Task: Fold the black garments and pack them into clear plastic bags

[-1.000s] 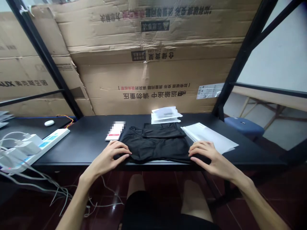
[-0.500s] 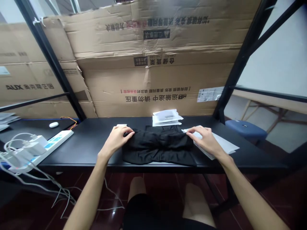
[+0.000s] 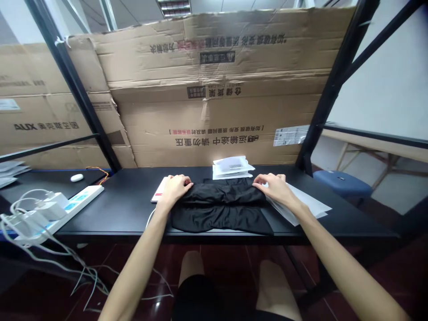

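A black folded garment [image 3: 220, 209] lies on the black table [image 3: 127, 205] in front of me. My left hand [image 3: 175, 188] pinches the cloth at its far left corner, fingers closed on the fabric. My right hand [image 3: 272, 187] grips the far right corner the same way. The cloth's far edge is bunched between the two hands. A phone [image 3: 159, 192] lies partly under my left hand. A stack of flat white bags [image 3: 302, 205] lies under my right wrist.
A small pile of white packets [image 3: 232, 166] sits behind the garment against the cardboard wall [image 3: 214, 111]. A white power strip [image 3: 67, 206] with plugs and cables lies at the left, a white mouse [image 3: 76, 178] behind it. A blue stool [image 3: 343, 183] stands at the right.
Both hands moved from the garment's near edge to its far edge, carrying the near part of the cloth away from me and folding it over.
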The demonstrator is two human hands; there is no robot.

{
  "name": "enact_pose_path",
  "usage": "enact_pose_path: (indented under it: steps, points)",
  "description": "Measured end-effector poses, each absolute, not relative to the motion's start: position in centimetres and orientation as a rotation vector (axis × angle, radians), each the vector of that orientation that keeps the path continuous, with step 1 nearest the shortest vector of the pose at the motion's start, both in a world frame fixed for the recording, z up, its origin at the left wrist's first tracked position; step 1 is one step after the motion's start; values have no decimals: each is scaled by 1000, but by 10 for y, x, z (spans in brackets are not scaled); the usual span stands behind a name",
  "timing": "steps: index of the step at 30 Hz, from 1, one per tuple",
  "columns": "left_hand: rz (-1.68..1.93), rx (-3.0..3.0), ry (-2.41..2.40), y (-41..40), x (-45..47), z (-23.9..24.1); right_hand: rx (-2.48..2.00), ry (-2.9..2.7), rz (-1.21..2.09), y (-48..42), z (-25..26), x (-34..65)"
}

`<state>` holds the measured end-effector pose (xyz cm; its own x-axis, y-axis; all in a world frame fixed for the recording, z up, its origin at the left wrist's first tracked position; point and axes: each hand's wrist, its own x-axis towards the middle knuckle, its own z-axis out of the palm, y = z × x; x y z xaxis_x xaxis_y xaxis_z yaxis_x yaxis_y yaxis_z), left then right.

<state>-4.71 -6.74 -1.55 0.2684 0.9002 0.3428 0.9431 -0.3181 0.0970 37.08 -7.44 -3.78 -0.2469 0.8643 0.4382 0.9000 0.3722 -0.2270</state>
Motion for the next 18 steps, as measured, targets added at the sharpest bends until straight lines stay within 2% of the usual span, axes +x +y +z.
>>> enact_pose_path:
  steps: [5, 10, 18]
  points:
    - [-440, -2368, -1771, -64, -42, -20, -1566, -2235, -145, -70, -37, 368]
    - [-559, -2361, -1776, -64, -42, -19, -1607, -2171, -265, -74, -27, 349]
    - [-1298, -2081, -1940, -131, -41, -12, -1443, -2176, -109, -123, -4, 243]
